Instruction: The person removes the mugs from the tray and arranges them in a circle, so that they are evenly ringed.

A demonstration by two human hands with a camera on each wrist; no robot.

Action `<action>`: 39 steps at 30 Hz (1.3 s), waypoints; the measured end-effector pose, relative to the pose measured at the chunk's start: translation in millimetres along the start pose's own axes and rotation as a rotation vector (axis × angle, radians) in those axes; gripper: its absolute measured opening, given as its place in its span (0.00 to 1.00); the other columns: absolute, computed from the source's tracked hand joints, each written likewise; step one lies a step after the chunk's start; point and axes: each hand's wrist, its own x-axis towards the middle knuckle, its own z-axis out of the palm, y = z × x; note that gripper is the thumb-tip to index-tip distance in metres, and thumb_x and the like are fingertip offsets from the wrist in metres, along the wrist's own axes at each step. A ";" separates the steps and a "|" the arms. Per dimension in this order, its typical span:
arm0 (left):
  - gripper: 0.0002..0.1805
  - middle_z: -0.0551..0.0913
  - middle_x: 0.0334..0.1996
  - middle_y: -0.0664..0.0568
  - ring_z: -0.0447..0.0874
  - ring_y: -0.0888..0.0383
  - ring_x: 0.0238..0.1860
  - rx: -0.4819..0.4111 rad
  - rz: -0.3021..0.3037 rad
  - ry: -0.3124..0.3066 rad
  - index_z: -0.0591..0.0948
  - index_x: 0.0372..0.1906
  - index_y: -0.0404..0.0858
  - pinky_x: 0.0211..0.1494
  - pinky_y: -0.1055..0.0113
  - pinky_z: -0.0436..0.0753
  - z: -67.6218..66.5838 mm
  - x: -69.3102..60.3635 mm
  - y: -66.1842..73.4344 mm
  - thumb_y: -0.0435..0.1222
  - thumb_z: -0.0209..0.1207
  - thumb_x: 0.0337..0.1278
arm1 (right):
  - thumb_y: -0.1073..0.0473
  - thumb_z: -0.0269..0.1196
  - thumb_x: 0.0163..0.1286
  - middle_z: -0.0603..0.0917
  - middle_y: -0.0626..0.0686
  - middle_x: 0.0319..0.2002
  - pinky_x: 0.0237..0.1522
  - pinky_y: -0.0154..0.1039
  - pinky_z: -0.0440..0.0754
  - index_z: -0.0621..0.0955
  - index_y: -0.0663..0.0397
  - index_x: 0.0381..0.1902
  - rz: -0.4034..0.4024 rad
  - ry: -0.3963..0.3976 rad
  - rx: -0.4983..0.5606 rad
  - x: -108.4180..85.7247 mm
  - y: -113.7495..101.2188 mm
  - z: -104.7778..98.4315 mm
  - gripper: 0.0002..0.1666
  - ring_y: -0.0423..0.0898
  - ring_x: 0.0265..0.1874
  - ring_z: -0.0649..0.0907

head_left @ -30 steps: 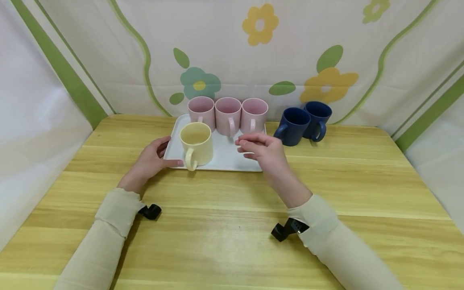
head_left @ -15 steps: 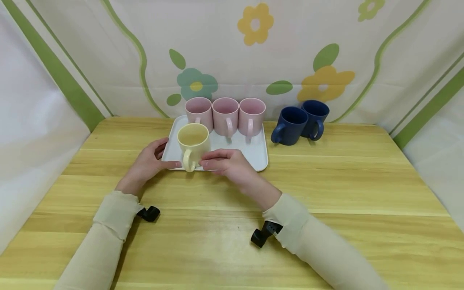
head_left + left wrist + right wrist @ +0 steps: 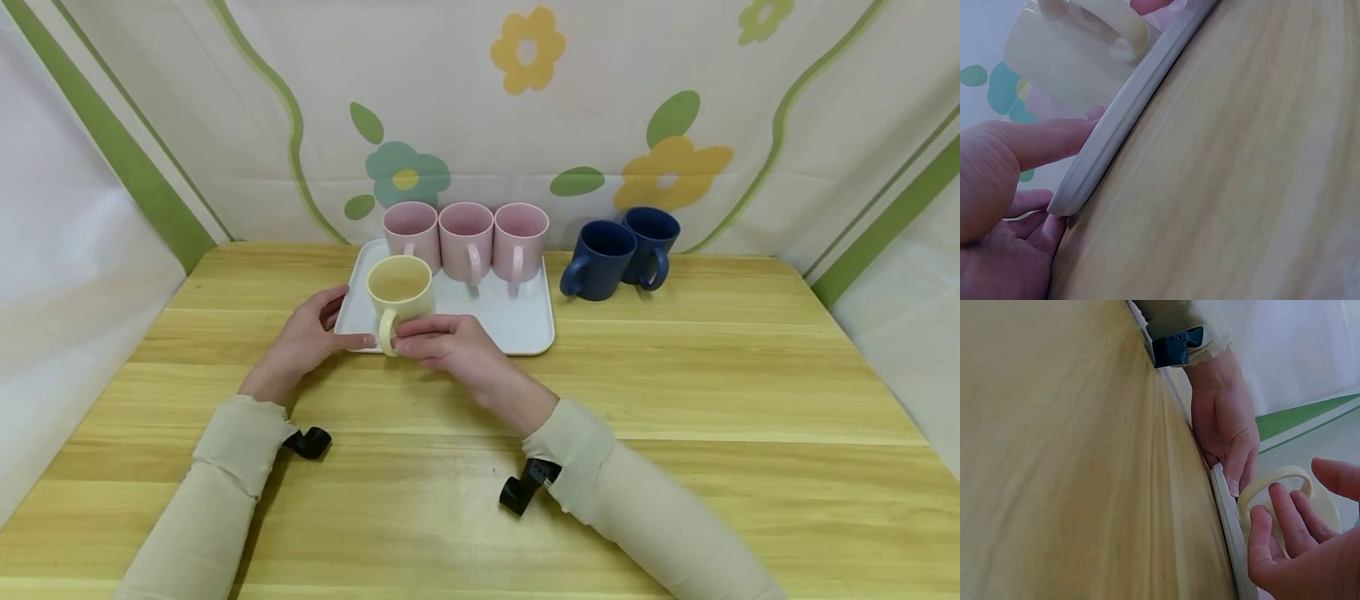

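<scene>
A pale yellow mug (image 3: 401,290) stands upright on the front left of a white tray (image 3: 521,325), its handle facing forward. My left hand (image 3: 302,340) holds the tray's left front corner. In the left wrist view its thumb (image 3: 1054,139) lies on the rim and the other fingers are at the tray's side and underside. My right hand (image 3: 457,354) is at the right of the yellow mug's handle. In the right wrist view the fingertips are close to the handle (image 3: 1272,481), with the thumb apart; contact is hard to tell.
Three pink mugs (image 3: 467,242) stand in a row at the tray's back, handles forward. Two dark blue mugs (image 3: 600,267) are on the wooden table (image 3: 712,367), right of the tray. A flower-patterned curtain (image 3: 465,100) hangs behind.
My right hand has come left and forward-down, from over the tray's right part to the yellow mug's handle. The left hand stays on the tray corner. The view shifted slightly.
</scene>
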 end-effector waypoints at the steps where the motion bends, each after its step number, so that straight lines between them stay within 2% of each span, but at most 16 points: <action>1: 0.58 0.59 0.84 0.36 0.62 0.38 0.82 0.001 0.002 -0.001 0.50 0.86 0.32 0.84 0.42 0.64 0.1 -0.3 0.3 0.34 0.75 0.60 | 0.61 0.72 0.69 0.93 0.47 0.47 0.57 0.41 0.87 0.88 0.58 0.58 0.000 -0.003 0.004 0.6 0.4 1.1 0.20 0.34 0.41 0.87; 8: 0.58 0.59 0.84 0.37 0.62 0.39 0.82 0.007 -0.004 0.003 0.50 0.86 0.33 0.85 0.43 0.64 0.0 -0.9 -1.2 0.35 0.75 0.60 | 0.63 0.71 0.70 0.90 0.54 0.55 0.55 0.39 0.87 0.86 0.62 0.60 0.008 -0.010 0.045 7.7 2.3 9.4 0.22 0.36 0.41 0.86; 13: 0.58 0.57 0.84 0.38 0.60 0.39 0.83 0.001 -0.005 0.003 0.50 0.86 0.33 0.85 0.43 0.63 -0.3 0.9 -3.4 0.34 0.75 0.60 | 0.64 0.70 0.71 0.90 0.51 0.50 0.57 0.41 0.87 0.86 0.64 0.59 0.003 -0.016 0.074 12.6 2.6 15.5 0.21 0.38 0.40 0.85; 20: 0.55 0.56 0.84 0.33 0.59 0.36 0.83 0.001 0.009 -0.003 0.48 0.86 0.30 0.84 0.41 0.63 -1.0 1.6 -3.5 0.27 0.70 0.61 | 0.60 0.70 0.72 0.92 0.48 0.55 0.62 0.43 0.83 0.88 0.58 0.58 0.011 -0.057 0.086 13.0 0.7 21.2 0.18 0.35 0.47 0.85; 25: 0.57 0.57 0.84 0.35 0.60 0.37 0.82 0.010 0.004 -0.003 0.49 0.86 0.31 0.84 0.41 0.64 -1.0 1.7 -3.2 0.30 0.73 0.61 | 0.58 0.71 0.73 0.93 0.50 0.48 0.65 0.46 0.84 0.88 0.59 0.50 0.021 -0.026 0.093 10.4 0.1 19.2 0.12 0.37 0.46 0.86; 30: 0.59 0.58 0.84 0.34 0.61 0.37 0.82 0.032 -0.013 0.003 0.49 0.86 0.31 0.84 0.42 0.64 0.5 1.0 -1.8 0.34 0.75 0.60 | 0.58 0.69 0.75 0.92 0.48 0.36 0.63 0.46 0.85 0.86 0.57 0.42 0.027 0.005 0.107 7.1 0.3 12.2 0.07 0.38 0.44 0.86; 34: 0.59 0.58 0.84 0.34 0.61 0.37 0.82 0.031 -0.024 0.006 0.49 0.86 0.31 0.85 0.43 0.64 1.5 0.6 -0.4 0.35 0.75 0.60 | 0.59 0.68 0.76 0.90 0.45 0.31 0.58 0.44 0.86 0.86 0.58 0.42 0.010 0.022 0.095 4.8 0.8 4.0 0.07 0.38 0.40 0.86; 39: 0.59 0.57 0.84 0.35 0.59 0.38 0.83 0.023 -0.025 0.008 0.48 0.86 0.31 0.85 0.44 0.63 1.0 0.4 -0.2 0.35 0.76 0.60 | 0.57 0.67 0.78 0.87 0.46 0.29 0.57 0.45 0.87 0.87 0.62 0.48 -0.017 0.050 0.061 4.1 0.7 -6.9 0.12 0.39 0.38 0.87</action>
